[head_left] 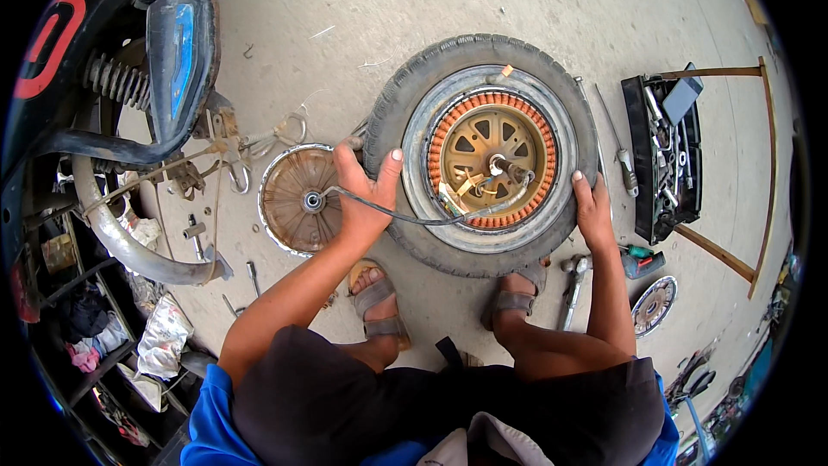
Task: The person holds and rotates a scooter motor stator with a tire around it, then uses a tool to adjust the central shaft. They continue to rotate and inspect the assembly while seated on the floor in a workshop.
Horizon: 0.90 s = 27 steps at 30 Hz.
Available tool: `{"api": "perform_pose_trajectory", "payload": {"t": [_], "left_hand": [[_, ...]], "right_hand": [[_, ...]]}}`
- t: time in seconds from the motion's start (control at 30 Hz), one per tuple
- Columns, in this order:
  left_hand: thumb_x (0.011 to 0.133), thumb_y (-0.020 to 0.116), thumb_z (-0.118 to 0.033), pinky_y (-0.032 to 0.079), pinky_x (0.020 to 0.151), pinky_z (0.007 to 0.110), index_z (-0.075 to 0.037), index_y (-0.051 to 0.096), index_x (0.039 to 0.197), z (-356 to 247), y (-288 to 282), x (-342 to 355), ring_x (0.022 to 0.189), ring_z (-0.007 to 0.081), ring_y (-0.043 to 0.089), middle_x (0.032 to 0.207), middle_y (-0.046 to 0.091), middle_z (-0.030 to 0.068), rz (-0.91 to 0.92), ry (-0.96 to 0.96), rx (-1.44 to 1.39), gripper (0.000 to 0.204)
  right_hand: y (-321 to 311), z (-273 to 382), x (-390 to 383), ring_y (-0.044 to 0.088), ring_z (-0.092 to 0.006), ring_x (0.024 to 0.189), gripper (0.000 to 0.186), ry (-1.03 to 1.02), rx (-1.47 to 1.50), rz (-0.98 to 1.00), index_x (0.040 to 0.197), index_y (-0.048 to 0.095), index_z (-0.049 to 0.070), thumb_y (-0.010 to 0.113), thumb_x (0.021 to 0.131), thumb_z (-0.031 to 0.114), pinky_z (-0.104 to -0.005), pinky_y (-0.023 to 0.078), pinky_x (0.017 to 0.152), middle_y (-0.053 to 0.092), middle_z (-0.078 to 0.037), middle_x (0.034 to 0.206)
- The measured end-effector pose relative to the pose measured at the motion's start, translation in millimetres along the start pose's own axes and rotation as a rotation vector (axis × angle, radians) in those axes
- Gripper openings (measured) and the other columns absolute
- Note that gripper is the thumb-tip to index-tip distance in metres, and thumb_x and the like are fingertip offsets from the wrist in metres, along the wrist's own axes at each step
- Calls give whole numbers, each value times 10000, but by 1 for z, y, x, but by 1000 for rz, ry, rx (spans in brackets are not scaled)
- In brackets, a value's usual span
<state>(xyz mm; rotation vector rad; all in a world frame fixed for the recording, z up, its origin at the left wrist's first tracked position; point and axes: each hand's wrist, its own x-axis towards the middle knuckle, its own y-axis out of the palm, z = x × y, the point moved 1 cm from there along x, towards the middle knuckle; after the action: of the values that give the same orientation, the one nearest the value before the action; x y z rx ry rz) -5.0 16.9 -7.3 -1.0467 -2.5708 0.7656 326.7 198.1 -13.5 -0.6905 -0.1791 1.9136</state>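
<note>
A motor wheel [565, 233] with a black tyre lies before me, its open hub showing a ring of copper windings [549, 134] and a central axle [517, 174]. My left hand [366, 198] grips the tyre's left side, thumb on the sidewall. On the opposite side my right hand [595, 214] is closed around the tyre's edge, its lower fingers hidden. A black cable [405, 218] runs from the hub across my left hand to the middle of a round, brownish hub cover [289, 194], which lies on the ground left of the wheel.
A black toolbox [642, 160] of sockets and wrenches holds a phone [682, 93] on top, at right. Nearby lie a screwdriver [628, 171], a wrench [573, 289], a green power tool [640, 261] and a second round cover [655, 305]. A vehicle frame [108, 237] stands at left.
</note>
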Motion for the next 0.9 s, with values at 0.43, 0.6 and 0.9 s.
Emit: {"api": "perform_pose_trajectory", "payload": {"t": [0.43,0.6,0.9], "left_hand": [[947,740,-364,421,985,455,68,458,1239,-1,2,6,1087,337,533,1140,530,232,31,-117,-85,593],[952,734,-353,420,993,453,59,462,1243,-4,2,5,1092,336,529,1152,528,230,17,-119,-47,574],[968,721,-351,450,978,421,51,463,1256,-14,-1,4,1079,305,571,1151,590,220,48,-126,-49,558]], "right_hand": [[-3,-6,6,640,-278,1104,608,27,-22,-11,1292,527,-161,607,1022,378,-385,478,1001,677,-249,1179],[-3,4,3,641,-275,1098,607,31,10,4,1281,538,-145,626,1012,392,-386,480,1000,682,-240,1172],[-2,-2,4,645,-271,1100,598,38,37,-23,1268,551,-143,634,1005,388,-384,487,991,684,-243,1173]]}}
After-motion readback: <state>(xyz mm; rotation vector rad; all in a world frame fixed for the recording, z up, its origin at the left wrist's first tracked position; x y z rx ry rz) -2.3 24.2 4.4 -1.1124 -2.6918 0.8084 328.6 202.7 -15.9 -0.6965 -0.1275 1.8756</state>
